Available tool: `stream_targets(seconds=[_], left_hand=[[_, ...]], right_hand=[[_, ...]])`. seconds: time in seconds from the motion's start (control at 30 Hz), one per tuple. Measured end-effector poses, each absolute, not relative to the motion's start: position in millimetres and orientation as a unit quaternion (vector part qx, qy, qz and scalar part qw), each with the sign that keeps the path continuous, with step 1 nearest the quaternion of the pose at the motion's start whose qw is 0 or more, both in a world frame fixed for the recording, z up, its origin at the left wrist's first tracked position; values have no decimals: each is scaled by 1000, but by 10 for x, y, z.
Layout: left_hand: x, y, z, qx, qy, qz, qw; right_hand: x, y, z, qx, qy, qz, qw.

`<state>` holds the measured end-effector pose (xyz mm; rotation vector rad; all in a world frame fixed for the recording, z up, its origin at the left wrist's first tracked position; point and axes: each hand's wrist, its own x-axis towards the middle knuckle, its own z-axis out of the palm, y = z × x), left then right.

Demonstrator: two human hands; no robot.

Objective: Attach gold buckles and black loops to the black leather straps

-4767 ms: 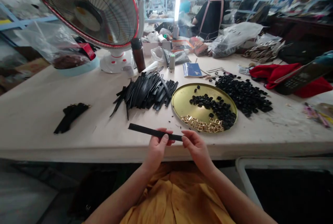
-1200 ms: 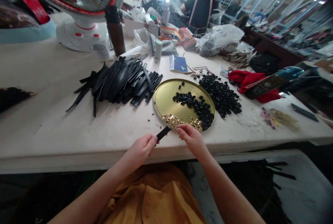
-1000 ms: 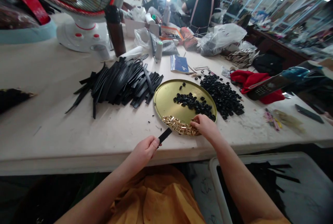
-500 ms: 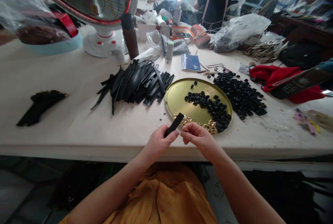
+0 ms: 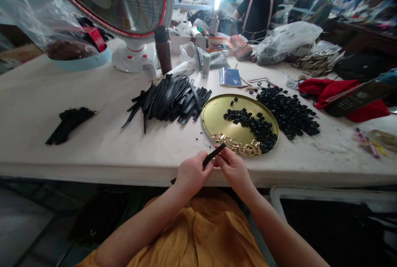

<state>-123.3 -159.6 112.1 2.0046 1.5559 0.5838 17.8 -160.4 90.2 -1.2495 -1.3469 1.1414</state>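
Note:
My left hand (image 5: 192, 172) is closed round a black strap (image 5: 214, 155) that sticks up and to the right from its fingers at the table's front edge. My right hand (image 5: 231, 167) pinches at the strap's upper end, fingers pressed together; whether a small piece is in them I cannot make out. Just beyond lies a round gold tray (image 5: 217, 120) holding gold metal buckles (image 5: 235, 146) at its near rim and small black pieces (image 5: 252, 124) across its middle. A pile of black straps (image 5: 172, 101) lies left of the tray.
A heap of black pieces (image 5: 288, 109) lies right of the tray. A black bundle (image 5: 68, 120) sits at the left. A fan (image 5: 124, 6), dark bottle (image 5: 163, 54), blue booklet (image 5: 229, 76), plastic bags and red cloth (image 5: 328, 89) stand farther back. Another person (image 5: 257, 8) works beyond.
My right hand went to the gold buckles in the tray, then came back to the strap's end. The left hand kept hold of the strap throughout.

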Motion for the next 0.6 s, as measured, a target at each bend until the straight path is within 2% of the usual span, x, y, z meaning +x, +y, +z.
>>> stream_targets(seconds=[0.1,0.17,0.37,0.6], left_hand=[[-1226,-1624,1138,740,580,207,271],[-1248,-1628,1165,741,558,219,304],[-1530,-1492,1213,697,504,287,422],[-1747,-1400,1111,714,466,183,490]], right_hand=[[116,-1661,862,-532,-578,403,469],[95,-1670,859,-533,-575,411,465],[171,-1609,906,-461,-428,629,457],[211,-1560,884,-438,-369,688,446]])
